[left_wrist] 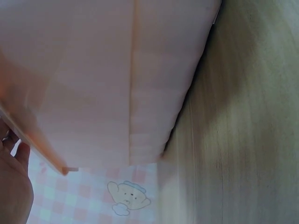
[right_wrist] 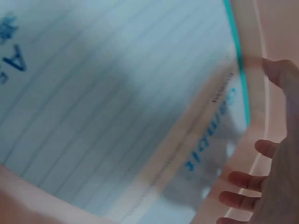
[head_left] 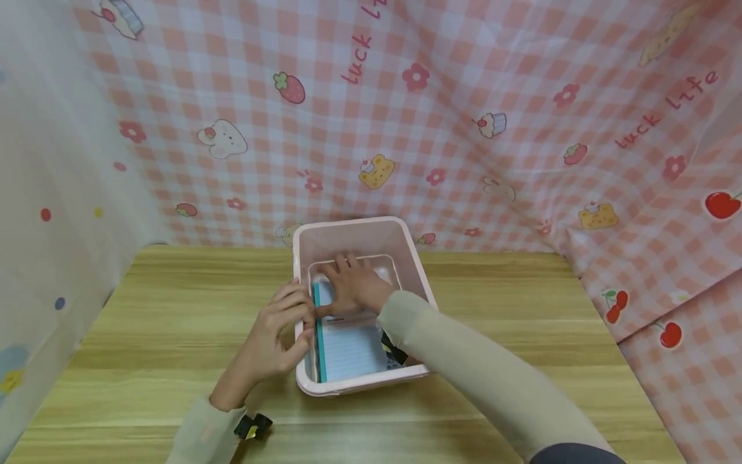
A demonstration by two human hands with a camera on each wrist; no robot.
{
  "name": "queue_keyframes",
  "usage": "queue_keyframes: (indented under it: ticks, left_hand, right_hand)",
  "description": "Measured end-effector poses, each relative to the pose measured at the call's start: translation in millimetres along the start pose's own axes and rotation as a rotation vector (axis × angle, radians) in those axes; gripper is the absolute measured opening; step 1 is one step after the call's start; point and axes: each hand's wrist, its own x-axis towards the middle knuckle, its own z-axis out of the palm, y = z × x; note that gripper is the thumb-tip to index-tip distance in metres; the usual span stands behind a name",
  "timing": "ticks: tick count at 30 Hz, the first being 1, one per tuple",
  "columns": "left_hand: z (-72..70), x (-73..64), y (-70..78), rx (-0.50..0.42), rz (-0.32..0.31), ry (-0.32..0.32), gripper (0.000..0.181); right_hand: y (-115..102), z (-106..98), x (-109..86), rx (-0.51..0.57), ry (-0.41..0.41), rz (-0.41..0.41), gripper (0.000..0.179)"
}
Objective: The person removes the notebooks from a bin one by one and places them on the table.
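A pale pink plastic bin (head_left: 352, 223) stands on the wooden table. Flat inside it lies a notebook (head_left: 353, 351) with a lined pale-blue cover and a teal spine along the left wall. My left hand (head_left: 277, 332) grips the bin's left rim, fingers over the edge; the left wrist view shows the thumb against the bin's outer side (left_wrist: 84, 93). Down in the bin, my right hand (head_left: 350, 287) spreads its fingers over the notebook's far part. Blue handwriting marks the cover (right_wrist: 121, 93) in the right wrist view, where the fingers (right_wrist: 250, 179) stretch beyond the notebook's end.
Wooden tabletop (head_left: 191, 328) surrounds the bin. A pink checked cloth (head_left: 324, 129) with printed cartoons hangs right behind it. A pale dotted cloth (head_left: 64, 225) hangs at the left. Part of a dark patterned item (head_left: 395, 364) shows beside the notebook, beneath the right sleeve.
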Motion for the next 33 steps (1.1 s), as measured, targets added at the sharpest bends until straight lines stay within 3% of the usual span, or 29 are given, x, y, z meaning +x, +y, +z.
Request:
queue_keyframes:
  ticks: [16, 33]
  left_hand:
    - [-0.9, -1.0, 0.3, 0.014, -0.002, 0.006, 0.013]
    - [1.3, -0.5, 0.0, 0.009, -0.006, 0.001, 0.012]
  right_hand:
    - [-3.0, 9.6, 0.4, 0.052, -0.041, -0.005, 0.093]
    - [-3.7, 4.8, 0.4, -0.008, 0.038, -0.013, 0.089]
